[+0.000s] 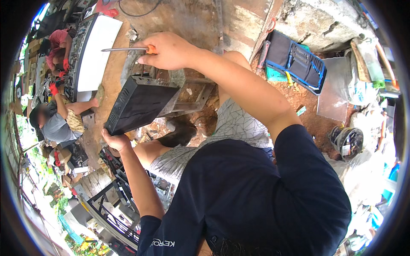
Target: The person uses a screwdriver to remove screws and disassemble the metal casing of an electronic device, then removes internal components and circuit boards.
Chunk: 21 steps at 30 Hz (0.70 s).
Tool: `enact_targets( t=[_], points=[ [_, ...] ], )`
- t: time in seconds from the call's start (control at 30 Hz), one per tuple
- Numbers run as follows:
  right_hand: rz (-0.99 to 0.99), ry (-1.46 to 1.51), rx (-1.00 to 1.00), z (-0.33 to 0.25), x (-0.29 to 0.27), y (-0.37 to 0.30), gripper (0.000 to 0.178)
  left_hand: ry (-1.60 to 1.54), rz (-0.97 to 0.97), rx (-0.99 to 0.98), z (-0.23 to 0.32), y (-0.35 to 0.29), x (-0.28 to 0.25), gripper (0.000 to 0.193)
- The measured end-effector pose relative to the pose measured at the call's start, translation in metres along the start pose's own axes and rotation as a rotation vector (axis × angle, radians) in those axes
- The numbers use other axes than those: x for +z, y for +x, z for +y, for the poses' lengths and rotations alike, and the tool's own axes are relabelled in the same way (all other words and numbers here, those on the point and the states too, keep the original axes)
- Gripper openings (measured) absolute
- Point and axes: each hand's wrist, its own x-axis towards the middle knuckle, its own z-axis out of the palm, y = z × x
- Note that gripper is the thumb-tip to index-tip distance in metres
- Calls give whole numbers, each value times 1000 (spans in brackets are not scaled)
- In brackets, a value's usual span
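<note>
My left hand (pixel 116 141) grips the near lower corner of a flat black electronics box (pixel 143 104) with vent slots along its edge. The box is tilted up in front of my knees. Above its far end, my right hand (pixel 168 50) is closed round a screwdriver (pixel 124 49) with an orange handle. The screwdriver's metal shaft points left, apart from the box. My right hand's fingers partly cover the handle.
At right lies an open black tool pouch (pixel 299 62) with blue trim, beside a red-and-grey-handled tool (pixel 263 53). A bucket (pixel 348 143) stands farther right. Two people in red gloves work at left near a large panel with a white sheet (pixel 99 51). Scrap parts (pixel 106 200) lie lower left.
</note>
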Motion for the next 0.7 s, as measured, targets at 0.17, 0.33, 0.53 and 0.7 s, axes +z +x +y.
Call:
enact_targets(
  t=[0.17,0.33,0.53,0.7],
  points=[
    [-76,-67,-148,-22,15,14,46,-98,0,-107,14,-24,18,45],
    [-424,-244,-259,-61,30,36,45,-72,44,-27,-2,-2,-2,38],
    [-701,-612,-342,-85,67,58,40,-199,78,-65,1,-16,25,44],
    [-795,-664,-287,-91,78,63,36,-13,40,85,-8,-12,11,42]
  ],
)
